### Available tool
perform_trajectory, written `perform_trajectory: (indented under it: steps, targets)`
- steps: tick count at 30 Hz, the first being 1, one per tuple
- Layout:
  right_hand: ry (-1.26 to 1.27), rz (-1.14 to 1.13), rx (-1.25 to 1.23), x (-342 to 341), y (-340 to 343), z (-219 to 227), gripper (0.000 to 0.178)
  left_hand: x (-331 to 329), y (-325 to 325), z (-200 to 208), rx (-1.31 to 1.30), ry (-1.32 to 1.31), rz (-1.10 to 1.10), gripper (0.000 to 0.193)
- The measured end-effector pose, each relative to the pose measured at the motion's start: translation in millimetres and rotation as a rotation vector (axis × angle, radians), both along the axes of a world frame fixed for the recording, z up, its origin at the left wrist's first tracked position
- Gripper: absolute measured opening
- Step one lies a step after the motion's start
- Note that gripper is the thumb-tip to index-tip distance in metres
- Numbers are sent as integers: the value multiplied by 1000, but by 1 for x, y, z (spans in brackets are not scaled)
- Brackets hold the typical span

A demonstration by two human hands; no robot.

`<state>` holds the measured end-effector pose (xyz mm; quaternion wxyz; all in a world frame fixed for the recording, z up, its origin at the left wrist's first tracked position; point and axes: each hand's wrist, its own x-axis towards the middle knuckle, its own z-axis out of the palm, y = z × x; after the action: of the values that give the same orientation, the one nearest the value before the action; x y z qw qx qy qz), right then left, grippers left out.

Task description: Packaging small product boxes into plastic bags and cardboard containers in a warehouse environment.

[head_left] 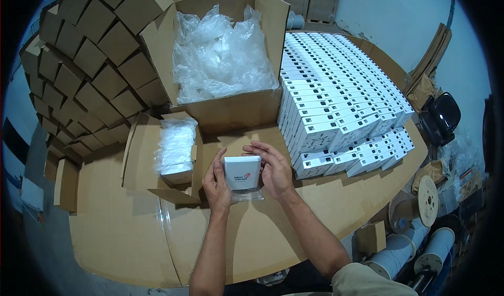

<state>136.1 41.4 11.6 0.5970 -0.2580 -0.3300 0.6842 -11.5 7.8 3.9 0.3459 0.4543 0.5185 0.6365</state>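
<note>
- Left hand: fingers bent and close together along the left side of a white case; thumb at that same edge, gripping it.
- Right hand: fingers loosely curved, slightly apart, tips reaching past the case's upper right corner; palm faces its right edge. Can't tell whether it presses on the case.
- White case: between both hands, printed face up toward the camera, above the table, just right of the small open carton.
- Clear plastic shows below the case's lower edge; can't tell if it wraps the case.
- Pose: both forearms come up from the lower edge, left nearly upright, right slanting inward from the lower right; palms turned toward each other. Light sleeve at right elbow.
- Label: short dark lettering in the lower half of the case, small red emblem beside it.
- Stacked white boxes, right of the hands: dark squares in rows on the ends; finer print too small to read.
- Small carton holds plastic-wrapped packets.
- Big carton behind the hands: full of crumpled clear bags.
- Brown boxes piled far left.
</note>
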Motion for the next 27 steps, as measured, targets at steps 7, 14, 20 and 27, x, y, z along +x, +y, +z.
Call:
perform_trajectory:
  steps: [7,14,20,27]
  targets:
    - [-329,104,189,14,5,-4,27,-6,2,-6,-47,-259,-40,52]
    - [-325,152,228,21,10,-6,9,-6,3,-8,-8,-330,-59,51]
    - [-223,243,214,22,11,-9,9,-7,3,-8,-2,-284,-66,51]
    - [-285,217,320,19,11,-11,12,-10,4,-8,-4,-235,-56,51]
